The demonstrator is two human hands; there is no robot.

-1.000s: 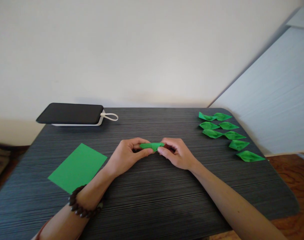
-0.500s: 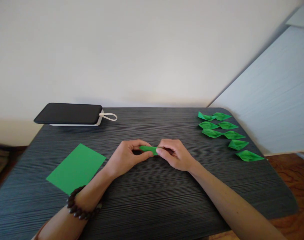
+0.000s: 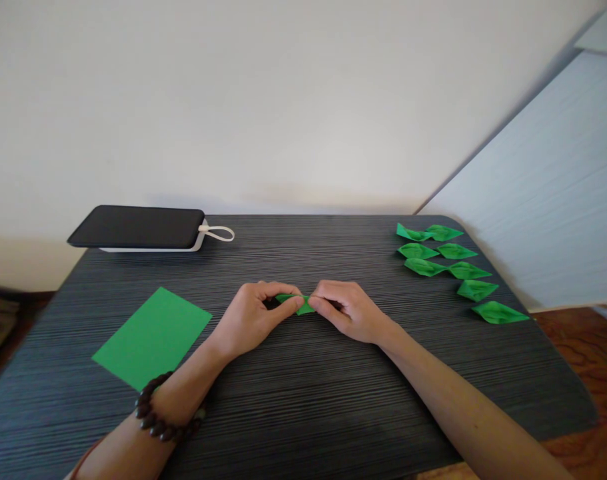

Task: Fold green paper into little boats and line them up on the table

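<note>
Between my two hands, low over the middle of the table, is a small folded piece of green paper point(image 3: 306, 307). My left hand point(image 3: 256, 313) pinches its left part between thumb and fingers. At the right end, my right hand point(image 3: 348, 310) grips it with thumb and curled index finger. The fingers cover much of the paper, so its full shape is hidden. A flat green sheet point(image 3: 153, 337) lies to the left, its near corner close to my left wrist, which wears a dark bead bracelet point(image 3: 156, 420).
Several folded green paper boats point(image 3: 476, 289) lie in rows at the table's right side. A black-topped device point(image 3: 138, 227) with a white strap loop point(image 3: 220, 233) sits at the back left. The dark table point(image 3: 308, 413) meets a pale wall point(image 3: 303, 107) behind.
My fingertips have shifted slightly on the folded paper, and more of its lower edge shows between the thumbs. Both hands stay in nearly the same place.
</note>
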